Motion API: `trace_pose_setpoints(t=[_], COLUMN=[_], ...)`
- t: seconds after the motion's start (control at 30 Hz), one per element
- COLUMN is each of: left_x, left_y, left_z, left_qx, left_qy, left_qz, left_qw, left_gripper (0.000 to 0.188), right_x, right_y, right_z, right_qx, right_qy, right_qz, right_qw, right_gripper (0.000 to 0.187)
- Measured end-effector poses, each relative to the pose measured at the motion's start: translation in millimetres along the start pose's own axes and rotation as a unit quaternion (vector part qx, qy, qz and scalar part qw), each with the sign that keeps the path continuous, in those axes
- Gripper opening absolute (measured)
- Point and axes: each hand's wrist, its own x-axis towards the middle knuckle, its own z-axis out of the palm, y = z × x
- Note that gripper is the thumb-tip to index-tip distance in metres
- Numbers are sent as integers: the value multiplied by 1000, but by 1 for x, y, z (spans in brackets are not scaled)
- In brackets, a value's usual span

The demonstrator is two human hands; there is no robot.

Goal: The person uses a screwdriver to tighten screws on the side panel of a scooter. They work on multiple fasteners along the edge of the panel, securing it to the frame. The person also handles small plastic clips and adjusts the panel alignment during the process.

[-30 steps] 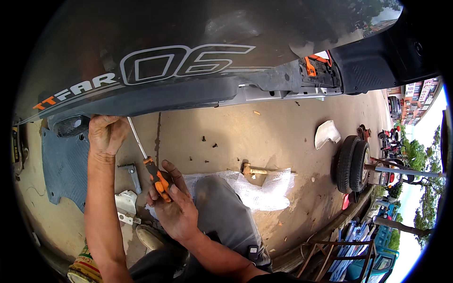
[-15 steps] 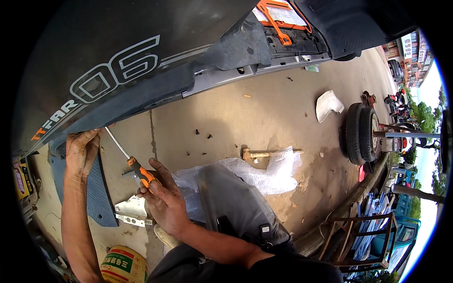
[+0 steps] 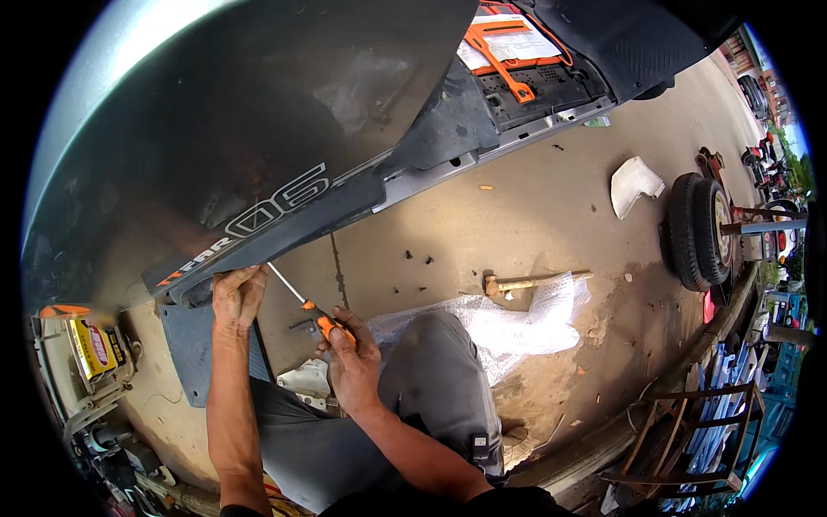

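Note:
My right hand (image 3: 355,362) is wrapped round the orange and black handle of a screwdriver (image 3: 289,284). Its bare metal shaft slants up and left, and the tip meets the lower edge of a dark grey vehicle body panel (image 3: 362,95), where the contact point is hard to make out. Close beside the tip, my left hand (image 3: 239,297) grips that same lower edge, its fingertips partly hidden by the panel. Below my left hand lies a dark ribbed plastic mat-like piece (image 3: 194,345) on the ground. A white metal bracket (image 3: 307,379) sits near my right wrist.
Several small dark screws (image 3: 429,259) are scattered on the concrete. Past my knee are clear bubble wrap (image 3: 491,327) and a wooden-handled hammer (image 3: 517,283). A white curved part (image 3: 635,185) and wheels (image 3: 698,233) stand farther right; a metal frame (image 3: 689,444) is at lower right.
The whole view has shifted, bringing the panel and both hands farther right and lower. My leg now covers the yellow bucket. Both hands keep their holds, the screwdriver tip still at the panel edge.

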Motion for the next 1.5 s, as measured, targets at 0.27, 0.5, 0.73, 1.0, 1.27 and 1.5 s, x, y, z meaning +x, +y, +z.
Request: trace_pose_setpoints(t=[0.27,0.5,0.73,1.0,1.27,1.5], left_x=[10,4,7,2,2,2], left_y=[-12,-8,-8,0,-8,-6], left_z=[4,24,14,22,9,17], left_qx=[-97,-93,-64,-24,-23,-28], left_qy=[-77,-40,-70,-50,-60,-29], left_qz=[24,21,40,43,50,50], left_qw=[992,995,995,998,997,998], left_gripper=[45,45,45,43,45,45], right_x=[-3,4,21,35,31,39], right_y=[-20,-2,5,1,8,-7], right_z=[4,-15,-19,-35,-19,-30], right_qx=[-4,-27,-134,-101,-375,216], right_qy=[-43,-94,-143,-194,-133,-176], right_qz=[68,27,-141,-3,-389,287], right_qw=[997,995,970,976,831,916], right_gripper=[49,47,36,43,51,42])
